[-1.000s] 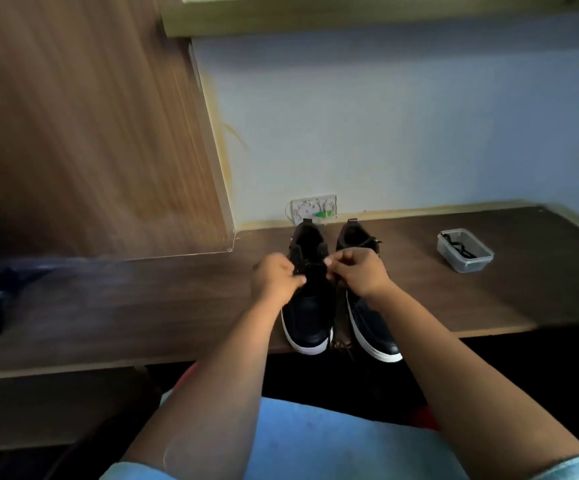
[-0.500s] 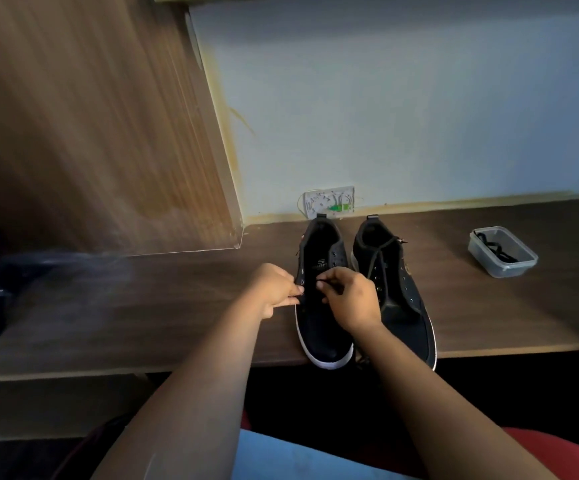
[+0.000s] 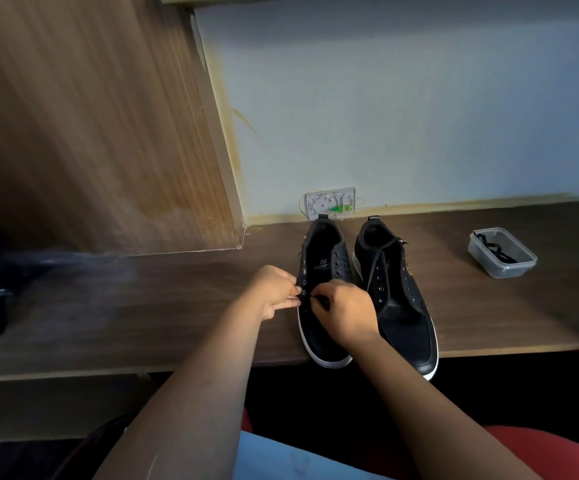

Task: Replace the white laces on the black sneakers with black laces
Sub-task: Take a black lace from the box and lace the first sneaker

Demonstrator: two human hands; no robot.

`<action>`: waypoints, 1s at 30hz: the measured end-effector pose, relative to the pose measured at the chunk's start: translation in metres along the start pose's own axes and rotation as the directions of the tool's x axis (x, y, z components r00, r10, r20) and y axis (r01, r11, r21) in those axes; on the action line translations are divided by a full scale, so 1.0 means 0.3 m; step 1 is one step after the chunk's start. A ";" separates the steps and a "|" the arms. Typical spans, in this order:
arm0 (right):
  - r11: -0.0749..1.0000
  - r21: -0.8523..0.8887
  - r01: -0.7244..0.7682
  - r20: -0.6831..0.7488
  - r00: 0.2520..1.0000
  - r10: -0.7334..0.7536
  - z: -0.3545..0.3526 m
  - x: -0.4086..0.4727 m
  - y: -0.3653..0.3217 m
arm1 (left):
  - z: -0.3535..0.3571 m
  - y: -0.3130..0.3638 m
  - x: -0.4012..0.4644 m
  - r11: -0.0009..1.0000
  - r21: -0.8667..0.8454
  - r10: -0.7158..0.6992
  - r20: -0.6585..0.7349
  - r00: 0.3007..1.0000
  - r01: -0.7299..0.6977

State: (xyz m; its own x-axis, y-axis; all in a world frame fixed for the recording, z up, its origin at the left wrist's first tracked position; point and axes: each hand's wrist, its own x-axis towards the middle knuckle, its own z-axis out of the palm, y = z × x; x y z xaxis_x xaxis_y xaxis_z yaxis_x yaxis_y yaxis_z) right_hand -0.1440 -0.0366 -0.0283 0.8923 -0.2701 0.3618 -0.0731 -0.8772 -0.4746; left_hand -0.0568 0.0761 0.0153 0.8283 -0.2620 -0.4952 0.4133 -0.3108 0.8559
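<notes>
— Since the shot half a sec ago, what's diff?
— Not much: both hands stay at the left sneaker (image 3: pixel 319 292) on the counter (image 3: pixel 489 317).
— Grip?
— Left hand (image 3: pixel 276 292) pinches its eyelet edge; right hand (image 3: pixel 345 310) pinches a black lace (image 3: pixel 317 298) there. Other sneaker (image 3: pixel 395 296) touches it, right.

The scene is dim, with soft light falling on the pale blue wall (image 3: pixel 402 109) and fading toward the dark lower corners. The brown wooden side panel (image 3: pixel 83 126) is streaked with blur, and wide-angle distortion bends the dark wooden table (image 3: pixel 489 317) edge.
</notes>
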 end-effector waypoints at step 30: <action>0.992 -0.128 0.004 0.118 0.993 0.012 -0.013 0.014 -0.006 | -0.280 0.078 -0.053 0.940 0.156 0.325 -0.683 0.654 -0.304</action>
State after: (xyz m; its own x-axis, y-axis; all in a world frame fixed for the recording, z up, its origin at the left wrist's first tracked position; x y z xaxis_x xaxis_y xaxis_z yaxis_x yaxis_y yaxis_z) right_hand -0.1420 -0.0377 -0.0229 0.9375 -0.2318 0.2594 -0.1265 -0.9218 -0.3664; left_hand -0.0285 0.1498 0.0559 0.9345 0.3515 0.0565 0.0774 -0.3554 0.9315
